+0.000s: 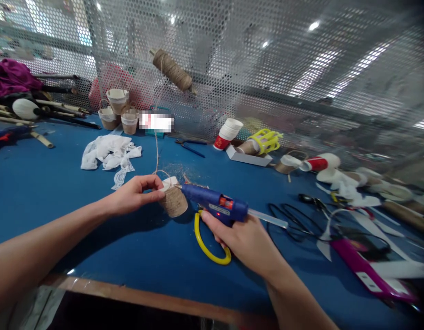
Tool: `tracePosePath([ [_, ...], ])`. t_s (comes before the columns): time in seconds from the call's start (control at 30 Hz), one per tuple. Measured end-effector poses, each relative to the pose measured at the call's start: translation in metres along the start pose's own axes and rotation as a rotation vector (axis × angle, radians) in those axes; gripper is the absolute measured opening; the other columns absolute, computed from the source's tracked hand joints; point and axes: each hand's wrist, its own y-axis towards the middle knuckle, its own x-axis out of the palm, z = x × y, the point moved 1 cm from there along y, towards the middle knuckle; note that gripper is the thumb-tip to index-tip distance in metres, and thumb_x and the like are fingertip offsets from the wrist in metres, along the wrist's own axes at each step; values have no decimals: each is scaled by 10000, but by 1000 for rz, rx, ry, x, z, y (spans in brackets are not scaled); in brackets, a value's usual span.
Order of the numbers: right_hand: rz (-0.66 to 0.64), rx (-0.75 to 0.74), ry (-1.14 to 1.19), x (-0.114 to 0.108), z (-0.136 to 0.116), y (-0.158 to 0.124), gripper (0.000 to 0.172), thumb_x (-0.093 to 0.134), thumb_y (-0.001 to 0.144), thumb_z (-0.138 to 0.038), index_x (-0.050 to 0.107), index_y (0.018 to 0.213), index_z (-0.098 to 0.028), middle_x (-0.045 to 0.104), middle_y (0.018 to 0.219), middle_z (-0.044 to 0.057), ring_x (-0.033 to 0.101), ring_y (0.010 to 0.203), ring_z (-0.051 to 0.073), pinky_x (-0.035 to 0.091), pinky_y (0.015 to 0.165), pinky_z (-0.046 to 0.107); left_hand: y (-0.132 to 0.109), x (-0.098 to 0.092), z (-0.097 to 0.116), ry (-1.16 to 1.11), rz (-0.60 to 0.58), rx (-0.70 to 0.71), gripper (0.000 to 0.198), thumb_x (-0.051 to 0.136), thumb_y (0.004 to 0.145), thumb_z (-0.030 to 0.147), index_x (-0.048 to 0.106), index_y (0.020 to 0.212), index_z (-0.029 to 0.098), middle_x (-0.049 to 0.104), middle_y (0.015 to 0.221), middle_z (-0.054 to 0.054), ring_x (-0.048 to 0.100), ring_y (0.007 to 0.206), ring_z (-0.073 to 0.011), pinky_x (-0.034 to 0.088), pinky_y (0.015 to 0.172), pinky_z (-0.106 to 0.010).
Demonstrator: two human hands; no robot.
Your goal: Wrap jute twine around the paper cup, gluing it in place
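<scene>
My left hand [145,192] pinches the rim of a small paper cup [174,201] wrapped in brown twine, which lies tilted above the table. From the cup a strand of twine [157,151] runs up toward a twine spool [172,69] on the mesh panel. In my right hand [244,233] is a blue hot glue gun [215,201], a clear glue stick [268,218] sticking out of its back. Its nozzle is at the cup's upper edge; whether it touches, I cannot tell. Yellow-handled scissors [200,236] lie beneath the gun, partly hidden by my right hand.
White lace [110,151] and several twine-wrapped little buckets [129,121] sit at the back left. Pliers [191,145], stacked paper cups [228,133] and a white box lid [248,157] stand along the mesh. Black cables [290,224] and a purple device [358,261] lie at right.
</scene>
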Motion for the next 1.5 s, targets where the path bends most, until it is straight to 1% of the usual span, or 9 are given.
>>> tracePosePath([
  [0.13,7,-60,-49,2,1,-1,215,541,765,-336,559,584,-221,525,437,-21,526,414,136,421,407,247,-1,0,1,44,0,17,158,540,768,279,496,704,141,506,685,6,458,651,-106,372,616,-241],
  [0.27,83,-28,-91,7,-2,0,139,545,740,-333,574,691,-207,623,647,28,606,610,184,490,574,293,-1,1,0,68,-5,42,169,518,783,288,488,712,137,512,704,1,468,675,-110,389,637,-243],
  [0.33,107,-12,-87,9,-4,1,130,541,735,-326,567,726,-200,632,697,38,607,639,185,496,638,310,-1,2,-1,73,-2,53,164,513,785,289,494,728,137,519,711,-3,478,679,-114,402,651,-252],
  [0.5,67,12,-21,8,-9,-1,124,542,746,-317,541,720,-196,579,577,-2,546,497,140,465,499,262,-2,2,-2,92,-1,71,178,503,789,269,545,888,128,583,853,-55,527,782,-151,432,737,-304],
  [0.6,23,7,9,7,-10,-1,116,526,755,-305,540,695,-206,538,527,-20,499,442,125,436,444,254,-2,2,-2,121,14,94,199,503,791,271,560,921,131,587,882,-55,528,789,-151,432,746,-302],
  [0.8,66,1,41,7,-7,1,99,534,749,-291,517,689,-214,565,580,-5,523,495,134,461,494,260,-3,3,-3,135,3,108,206,492,801,262,567,938,128,598,905,-65,543,827,-159,448,765,-303],
  [1.0,33,-11,26,7,-8,0,108,528,749,-274,500,659,-221,534,551,-18,506,479,131,440,460,244,-4,1,-4,169,20,88,257,498,797,276,553,1001,129,594,912,-64,546,816,-158,454,759,-308],
  [1.13,67,-1,28,6,-8,1,112,526,748,-271,492,657,-216,544,558,-16,511,485,129,466,512,253,-4,1,-2,164,-4,89,280,503,795,274,553,1026,123,603,960,-86,557,862,-182,455,773,-322],
  [1.5,53,-19,56,4,-10,1,98,515,738,-271,519,654,-219,540,536,-10,501,454,130,460,468,263,-4,1,-4,165,-14,86,275,488,797,254,542,1032,122,603,970,-87,547,878,-180,446,795,-332],
])
